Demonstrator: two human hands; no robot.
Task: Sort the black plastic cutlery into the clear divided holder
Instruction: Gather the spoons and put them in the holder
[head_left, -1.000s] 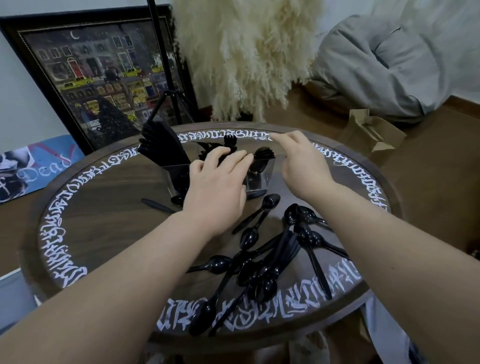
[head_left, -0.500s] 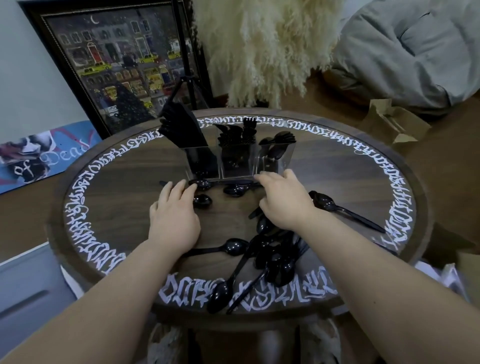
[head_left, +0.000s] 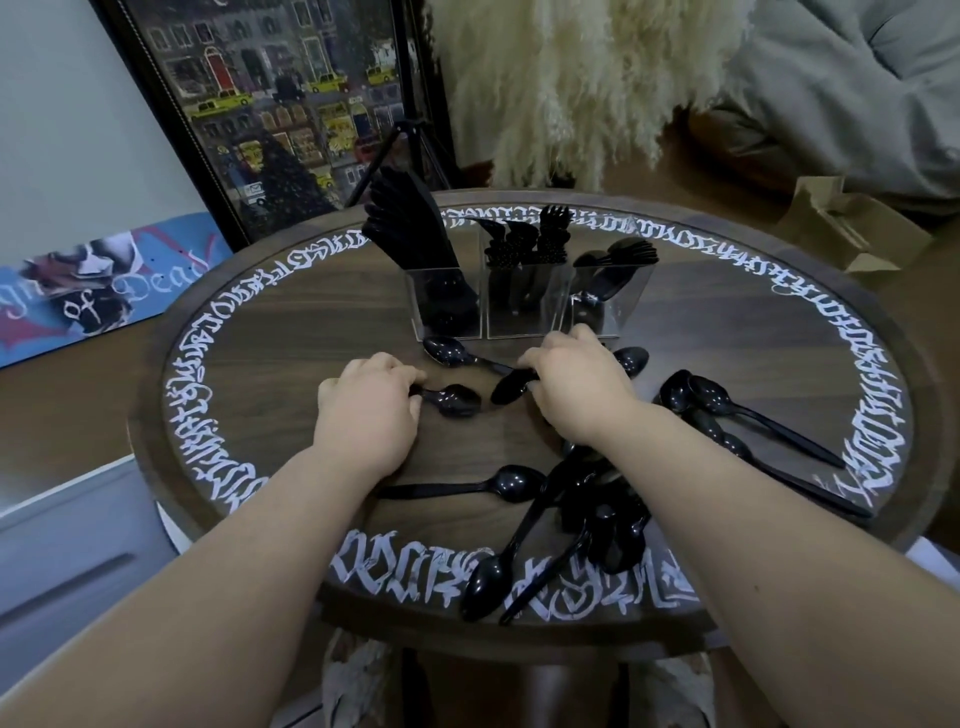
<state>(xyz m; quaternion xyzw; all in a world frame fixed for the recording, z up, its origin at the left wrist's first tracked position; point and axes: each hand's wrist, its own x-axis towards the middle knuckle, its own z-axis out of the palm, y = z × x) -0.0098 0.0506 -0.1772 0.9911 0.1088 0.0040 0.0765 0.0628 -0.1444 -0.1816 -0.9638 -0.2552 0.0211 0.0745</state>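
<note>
A black spoon (head_left: 452, 399) is gripped by the curled left hand (head_left: 370, 410). Another spoon (head_left: 511, 387) is pinched by the right hand (head_left: 574, 382). The clear divided holder (head_left: 524, 301) is located just beyond both hands on the round table (head_left: 291, 332); loose spoons (head_left: 597, 509) are piled nearer the person.

Two bare forearms run back from the fingers to the near edge of the view, and no sleeve, cuff or glove shows anywhere along them. The left hand (head_left: 366, 410) carries no ring, watch or band behind its fingers, and the wrist is plain. The right hand (head_left: 574, 382) is likewise unadorned, its wrist and forearm uncovered. Fingernails are too small to make out.
</note>
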